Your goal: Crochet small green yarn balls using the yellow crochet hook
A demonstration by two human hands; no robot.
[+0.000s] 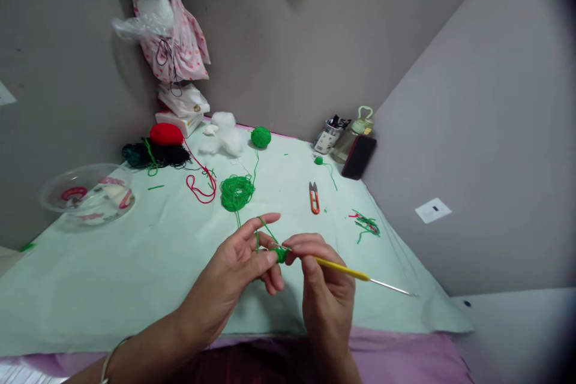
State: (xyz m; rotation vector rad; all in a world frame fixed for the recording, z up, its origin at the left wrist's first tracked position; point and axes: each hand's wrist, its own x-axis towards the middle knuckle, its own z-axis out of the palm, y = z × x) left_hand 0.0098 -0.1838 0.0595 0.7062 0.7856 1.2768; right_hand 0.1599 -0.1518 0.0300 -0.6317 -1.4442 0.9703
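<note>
Between thumb and fingers, my left hand [245, 261] pinches a small green crochet piece [281, 254], with green yarn looped over its raised index finger. My right hand [324, 282] grips a crochet hook [344, 268] with a yellow handle and metal ends. One end of the hook meets the crochet piece; the other points to the lower right. Behind my left hand lies a loose coil of green yarn [237, 192], and a strand runs from it to a green yarn ball [261, 137] farther back.
Orange thread snips [314, 198] lie beyond my right hand. Yarn scraps [366, 225], a phone [359, 157], a bottle [348, 141] and a pen holder [328, 137] are on the right. White stuffing [224, 135], red yarn [166, 134] and a clear plastic bowl [92, 216] sit left.
</note>
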